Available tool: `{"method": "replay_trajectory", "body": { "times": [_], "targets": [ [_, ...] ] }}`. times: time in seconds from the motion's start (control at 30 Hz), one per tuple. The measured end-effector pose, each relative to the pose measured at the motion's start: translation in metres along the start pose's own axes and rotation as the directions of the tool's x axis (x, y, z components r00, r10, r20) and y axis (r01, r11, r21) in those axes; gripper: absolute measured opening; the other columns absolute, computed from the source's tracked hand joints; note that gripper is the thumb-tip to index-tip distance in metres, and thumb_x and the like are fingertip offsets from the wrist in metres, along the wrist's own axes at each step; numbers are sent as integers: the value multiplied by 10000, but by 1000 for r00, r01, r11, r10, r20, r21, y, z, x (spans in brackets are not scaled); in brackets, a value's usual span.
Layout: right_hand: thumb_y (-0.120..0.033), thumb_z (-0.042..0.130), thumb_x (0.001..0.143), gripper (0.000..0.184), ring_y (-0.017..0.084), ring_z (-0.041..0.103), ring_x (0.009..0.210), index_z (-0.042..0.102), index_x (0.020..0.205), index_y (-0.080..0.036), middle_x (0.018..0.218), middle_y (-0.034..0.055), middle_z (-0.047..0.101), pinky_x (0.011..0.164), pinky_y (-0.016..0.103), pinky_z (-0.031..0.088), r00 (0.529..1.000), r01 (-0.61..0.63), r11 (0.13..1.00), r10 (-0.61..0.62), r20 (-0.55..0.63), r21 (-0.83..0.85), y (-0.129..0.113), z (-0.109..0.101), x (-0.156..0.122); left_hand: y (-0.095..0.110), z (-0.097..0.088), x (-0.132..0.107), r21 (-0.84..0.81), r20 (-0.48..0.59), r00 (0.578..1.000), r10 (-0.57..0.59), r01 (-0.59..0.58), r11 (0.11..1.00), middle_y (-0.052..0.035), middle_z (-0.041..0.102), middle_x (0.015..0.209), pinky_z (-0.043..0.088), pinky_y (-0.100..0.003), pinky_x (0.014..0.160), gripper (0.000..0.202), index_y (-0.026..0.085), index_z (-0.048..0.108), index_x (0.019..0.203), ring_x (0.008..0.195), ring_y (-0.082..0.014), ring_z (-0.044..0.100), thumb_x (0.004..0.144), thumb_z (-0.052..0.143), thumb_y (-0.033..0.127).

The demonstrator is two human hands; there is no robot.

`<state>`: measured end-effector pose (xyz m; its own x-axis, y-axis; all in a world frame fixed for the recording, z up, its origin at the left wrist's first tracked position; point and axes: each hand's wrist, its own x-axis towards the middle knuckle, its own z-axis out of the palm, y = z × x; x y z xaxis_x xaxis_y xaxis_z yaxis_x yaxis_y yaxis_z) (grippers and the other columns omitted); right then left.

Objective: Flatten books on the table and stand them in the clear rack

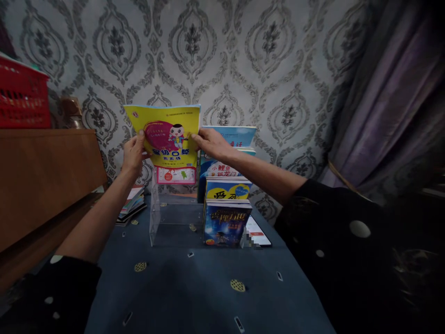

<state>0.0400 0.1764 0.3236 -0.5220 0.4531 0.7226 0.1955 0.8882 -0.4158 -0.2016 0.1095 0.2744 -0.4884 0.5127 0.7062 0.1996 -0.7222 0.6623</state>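
Observation:
A yellow workbook (167, 134) with a cartoon child on its cover is held upright between my two hands. My left hand (134, 152) grips its left edge, thumb on the front cover. At the right edge, my right hand (210, 141) pinches it, the other fingers partly out of sight behind. The workbook is at the back left of a clear stepped book stand (155, 218). Just below it shows a pink-bordered book (176, 176). Books stand in tiers on the stand's right side, a dark blue one (225, 225) in front and a light blue one (239, 135) at the back.
A phone (257, 232) lies right of the stand on the dark blue tablecloth (194, 292). Several stacked books (132, 206) lie at the left, beside a wooden cabinet (52, 181) bearing a red basket (24, 99). Patterned wall behind; purple curtain (378, 97) at right.

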Motion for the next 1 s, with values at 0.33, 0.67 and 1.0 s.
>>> {"method": "replay_trajectory", "body": {
  "times": [0.33, 0.67, 1.0],
  "targets": [
    [-321, 631, 940, 267, 226, 682, 660, 602, 710, -189, 622, 42, 632, 751, 463, 600, 988, -153, 985, 153, -15, -77, -1, -14, 19, -1, 11, 14, -8, 4, 998, -61, 61, 998, -9, 644, 655, 460, -200, 425, 617, 192, 627, 756, 483, -110, 562, 637, 729, 789],
    [-183, 615, 894, 82, 279, 736, 859, 682, 867, -145, 736, 83, 712, 822, 454, 626, 983, -182, 968, 184, -7, -172, -12, -17, 15, -5, 9, 8, 56, 6, 989, -146, 146, 988, -14, 635, 666, 420, -187, 399, 617, 177, 621, 757, 469, -104, 540, 684, 703, 784],
    [-173, 507, 952, 293, 302, 677, 1102, 529, 1245, -176, 1086, 113, 719, 1002, 482, 528, 986, -93, 919, 32, -161, -384, -26, -22, 22, -21, 15, 38, 237, -45, 973, -228, 232, 943, -14, 538, 566, 406, -238, 415, 546, 185, 581, 734, 453, -143, 514, 811, 640, 721]
  ]
}}
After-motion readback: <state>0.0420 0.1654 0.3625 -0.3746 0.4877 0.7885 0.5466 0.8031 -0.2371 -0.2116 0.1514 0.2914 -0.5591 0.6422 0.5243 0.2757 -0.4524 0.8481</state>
